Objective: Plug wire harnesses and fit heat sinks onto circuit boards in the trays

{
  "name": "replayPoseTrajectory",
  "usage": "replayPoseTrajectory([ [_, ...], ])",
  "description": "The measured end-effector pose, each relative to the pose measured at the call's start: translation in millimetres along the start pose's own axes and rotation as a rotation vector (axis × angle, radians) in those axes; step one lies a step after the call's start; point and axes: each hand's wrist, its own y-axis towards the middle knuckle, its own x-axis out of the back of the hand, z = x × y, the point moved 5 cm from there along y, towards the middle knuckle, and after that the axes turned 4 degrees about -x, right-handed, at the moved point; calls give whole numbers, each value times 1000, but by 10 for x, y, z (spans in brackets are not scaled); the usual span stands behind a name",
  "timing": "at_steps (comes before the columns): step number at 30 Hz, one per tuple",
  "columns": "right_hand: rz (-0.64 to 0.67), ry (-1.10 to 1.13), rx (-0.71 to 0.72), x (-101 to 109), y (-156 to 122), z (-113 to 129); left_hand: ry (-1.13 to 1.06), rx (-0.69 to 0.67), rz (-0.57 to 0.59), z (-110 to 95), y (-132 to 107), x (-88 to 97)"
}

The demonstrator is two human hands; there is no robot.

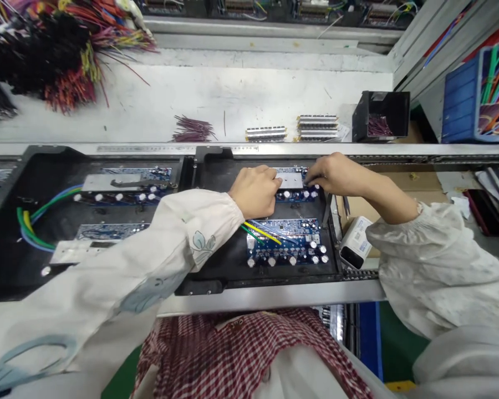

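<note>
My left hand (255, 191) and my right hand (328, 174) are at opposite ends of a silver metal plate (290, 179), which lies on the far end of a blue circuit board (295, 195) with several capacitors. Both hands appear to grip the plate, though my fingers hide parts of it. The board sits in a black carrier tray (218, 188). Closer to me, a second blue circuit board (285, 244) carries yellow and green wires (261, 233), just below my left hand.
More boards (125, 191) and coloured wires (29, 233) fill the neighbouring tray section. A white labelled device (355, 242) stands beside the tray. Beyond the rail lie wire bundles (66, 55), stacked metal parts (317, 127), a black bin (380, 116) and a blue wire holder (461, 100).
</note>
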Motion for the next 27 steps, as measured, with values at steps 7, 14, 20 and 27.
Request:
replayPoseTrajectory([
  [7,-303,-31,-80,391,37,-56,-91,184,83,893,691,229],
  [14,-295,-20,-214,253,355,-249,-36,175,182,1231,1400,-131],
  [20,-374,140,-272,356,231,-286,-69,197,143,1366,1360,129],
  [27,-533,954,-271,494,51,211,-1091,94,-37,829,722,908],
])
